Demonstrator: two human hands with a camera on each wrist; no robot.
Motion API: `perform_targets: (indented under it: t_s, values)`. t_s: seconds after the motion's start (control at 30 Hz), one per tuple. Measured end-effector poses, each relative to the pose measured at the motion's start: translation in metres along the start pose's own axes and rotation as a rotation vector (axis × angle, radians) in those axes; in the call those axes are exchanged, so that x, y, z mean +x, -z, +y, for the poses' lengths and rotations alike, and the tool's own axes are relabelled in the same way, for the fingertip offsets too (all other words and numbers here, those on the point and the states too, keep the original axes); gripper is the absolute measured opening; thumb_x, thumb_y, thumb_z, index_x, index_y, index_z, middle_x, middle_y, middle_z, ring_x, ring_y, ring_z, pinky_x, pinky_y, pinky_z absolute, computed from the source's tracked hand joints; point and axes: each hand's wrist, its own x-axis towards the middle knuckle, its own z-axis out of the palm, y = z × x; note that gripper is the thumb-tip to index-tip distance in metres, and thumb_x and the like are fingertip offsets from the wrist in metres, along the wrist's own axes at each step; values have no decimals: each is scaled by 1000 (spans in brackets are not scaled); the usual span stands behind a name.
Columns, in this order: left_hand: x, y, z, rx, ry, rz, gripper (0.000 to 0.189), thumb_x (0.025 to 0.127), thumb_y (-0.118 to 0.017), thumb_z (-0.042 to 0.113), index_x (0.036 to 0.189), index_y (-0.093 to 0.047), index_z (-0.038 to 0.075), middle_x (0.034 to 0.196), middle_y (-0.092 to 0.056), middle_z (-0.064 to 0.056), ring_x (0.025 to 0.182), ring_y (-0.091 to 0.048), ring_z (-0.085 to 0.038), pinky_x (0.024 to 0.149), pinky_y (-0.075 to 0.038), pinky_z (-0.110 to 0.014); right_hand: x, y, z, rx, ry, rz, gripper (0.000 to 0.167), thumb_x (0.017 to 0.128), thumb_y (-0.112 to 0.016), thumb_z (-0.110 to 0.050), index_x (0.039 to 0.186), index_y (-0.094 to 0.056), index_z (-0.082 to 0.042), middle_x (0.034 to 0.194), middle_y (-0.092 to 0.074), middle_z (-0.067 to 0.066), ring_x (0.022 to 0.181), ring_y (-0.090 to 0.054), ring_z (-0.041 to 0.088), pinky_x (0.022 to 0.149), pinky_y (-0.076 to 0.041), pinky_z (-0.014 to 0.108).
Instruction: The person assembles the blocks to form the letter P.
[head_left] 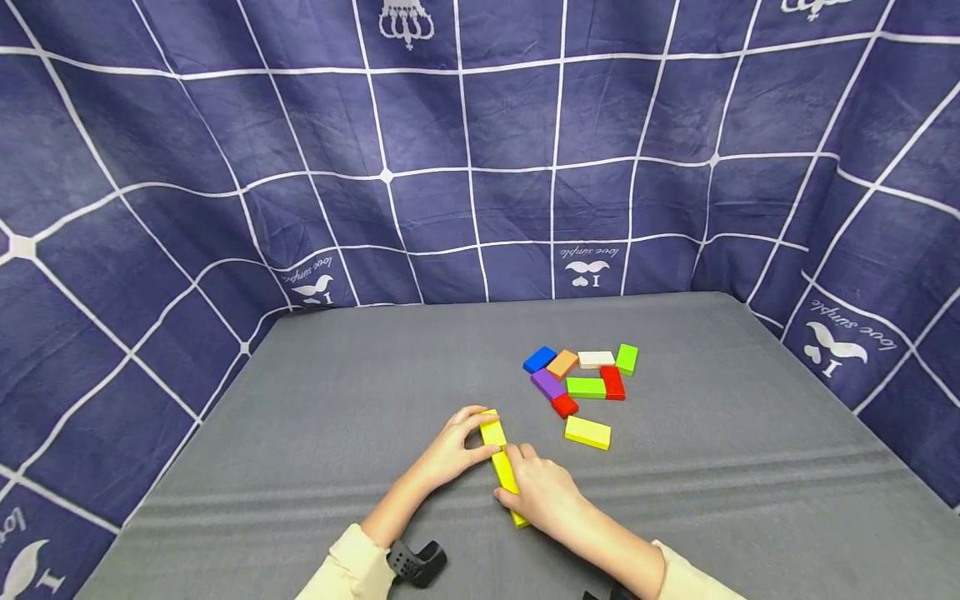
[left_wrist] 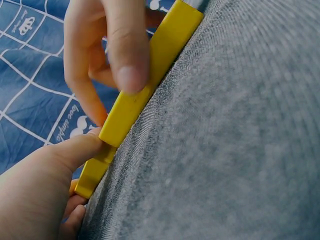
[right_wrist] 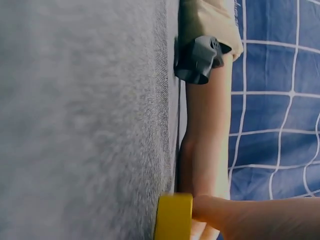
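Note:
Two yellow blocks stand end to end in a line on the grey cloth. My left hand [head_left: 452, 450] holds the far yellow block [head_left: 492, 432] between its thumb and fingers. The near yellow block [head_left: 505, 472] is between the thumb and fingers of my right hand [head_left: 546, 492], with its near end showing past the thumb. In the left wrist view, the right thumb lies over the side of the near block [left_wrist: 167, 45], and the left thumb is at the joint with the far block [left_wrist: 92, 175]. The right wrist view shows only one yellow end and the right thumb near it.
Right of the hands lies a loose yellow block [head_left: 588, 432]. Beyond it is a loose group with a purple block [head_left: 548, 384], a blue block [head_left: 540, 359], an orange one [head_left: 562, 364], a white one [head_left: 596, 360], and red and green ones. A blue checked curtain [head_left: 510, 200] hangs behind.

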Motion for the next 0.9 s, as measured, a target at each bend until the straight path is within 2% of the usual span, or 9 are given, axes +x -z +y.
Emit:
perform_targets:
  t_s: [0.17,0.27,0.37,0.4,0.5,0.57,0.67,0.77,0.9]
  values:
    - [-1,2,0,-4,28,-12,44,86,-60,33,125,-55,13,136,-43,-10,127,-38,-31,101,-36,-52,14,-1,0,244,-52,-99,48,78,-69,-31,110,-51,0,89,-55,11,69,-53,23,63,-47,38]
    - [-1,3,1,-2,28,-31,44,88,-57,35,126,-53,13,138,-40,-11,129,-35,-32,102,-34,-54,19,3,9,424,-83,-173,45,81,-66,-29,110,-49,0,80,-56,9,61,-57,19,59,-50,35]
    - [-1,3,2,3,36,-64,48,87,-58,37,129,-50,15,141,-37,-10,132,-32,-32,102,-33,-56,23,10,21,558,-95,-219,41,85,-62,-28,110,-48,0,70,-51,5,47,-52,14,47,-45,26]
    - [0,3,2,8,34,-79,52,86,-59,40,131,-48,16,142,-36,-10,132,-31,-32,102,-33,-56,25,11,25,573,-97,-220,40,85,-62,-28,110,-48,0,69,-50,5,45,-52,13,46,-45,26]
    - [0,4,3,43,38,-135,66,81,-62,45,137,-39,18,146,-30,-9,135,-28,-32,101,-32,-58,34,9,36,545,-92,-164,37,86,-60,-28,110,-50,-1,80,-54,6,59,-52,13,53,-45,24]
    - [0,5,3,65,39,-168,76,79,-64,47,141,-31,19,149,-26,-8,136,-26,-33,101,-32,-59,42,5,43,525,-74,-105,37,87,-60,-28,113,-51,-3,92,-55,7,70,-54,13,61,-46,26]
    - [-1,7,4,74,47,-201,87,76,-67,48,145,-22,20,151,-20,-9,137,-23,-33,102,-31,-59,52,-3,51,560,-8,-47,39,88,-59,-25,120,-50,-6,111,-55,9,91,-56,17,77,-49,31]
    - [-2,10,5,55,65,-239,92,74,-70,47,146,-17,24,153,-14,-8,138,-19,-33,103,-28,-60,59,-11,59,598,74,-45,45,89,-58,-27,129,-45,-9,125,-50,9,109,-52,23,91,-46,42]
    - [-4,16,5,31,87,-297,99,72,-72,46,147,-11,25,154,-7,-7,140,-13,-33,105,-24,-62,65,-19,66,558,177,-59,49,89,-58,-31,132,-45,-11,132,-47,8,123,-44,27,102,-36,48]
